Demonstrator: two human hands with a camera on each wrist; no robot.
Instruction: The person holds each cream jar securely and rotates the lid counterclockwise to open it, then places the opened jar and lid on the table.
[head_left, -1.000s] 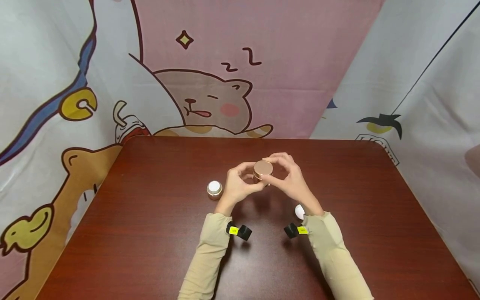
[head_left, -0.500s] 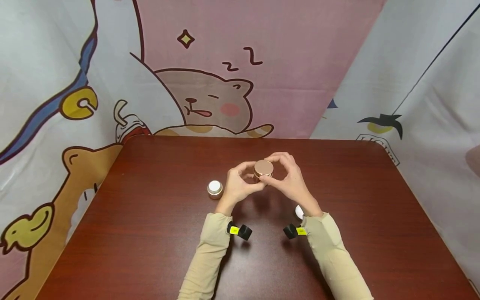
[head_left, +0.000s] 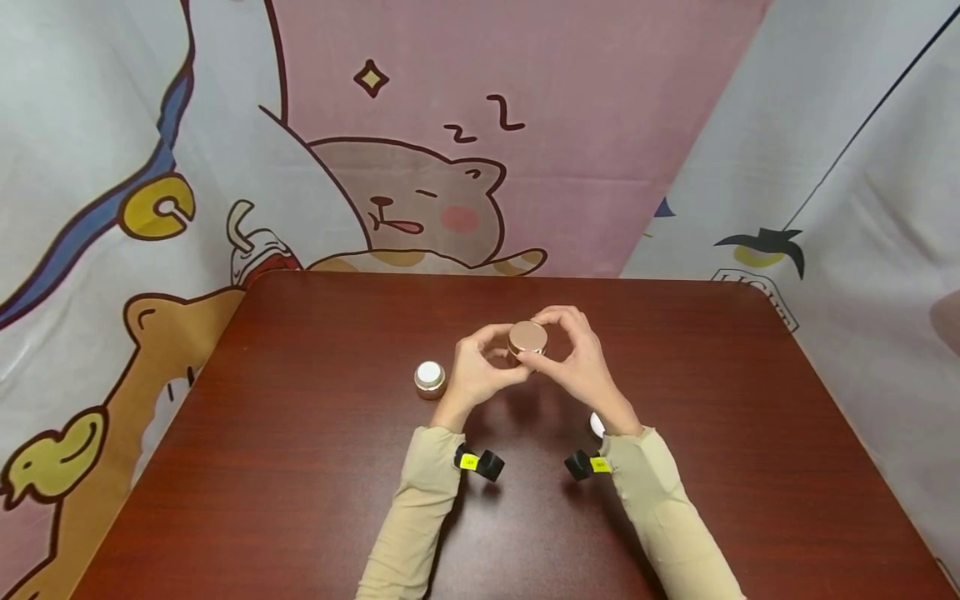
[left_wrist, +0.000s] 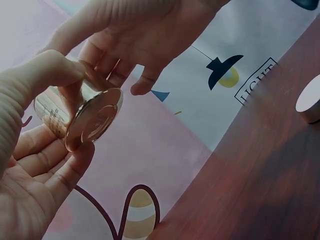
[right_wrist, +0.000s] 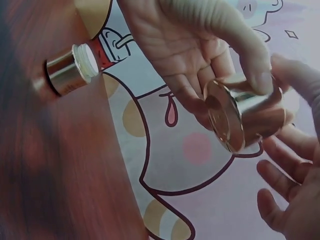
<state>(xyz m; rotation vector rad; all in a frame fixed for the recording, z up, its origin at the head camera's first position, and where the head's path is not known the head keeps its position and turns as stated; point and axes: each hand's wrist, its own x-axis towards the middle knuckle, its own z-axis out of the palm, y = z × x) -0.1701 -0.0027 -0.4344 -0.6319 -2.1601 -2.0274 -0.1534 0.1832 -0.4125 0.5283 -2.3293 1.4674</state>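
Observation:
My left hand (head_left: 476,371) holds a shiny rose-gold cosmetic jar (left_wrist: 95,120) above the table, thumb and fingers around its lower body. My right hand (head_left: 581,358) pinches the jar's flat gold lid (head_left: 528,337), thumb at the near side and fingers at the far side. The jar is upright, with its round base showing in both wrist views. On the table left of my left hand stands a second gold jar (right_wrist: 70,70) without a gold lid, its top white.
A white disc (left_wrist: 309,100) lies on the reddish-brown table (head_left: 300,483), partly hidden by my right forearm in the head view. A cartoon-printed cloth (head_left: 585,150) hangs behind the table and at both sides. Each wrist carries a small black camera (head_left: 490,465).
My right hand has shifted slightly on the lid and its forearm has moved a little left, covering more of the white disc. My left hand and the held jar stay nearly in place.

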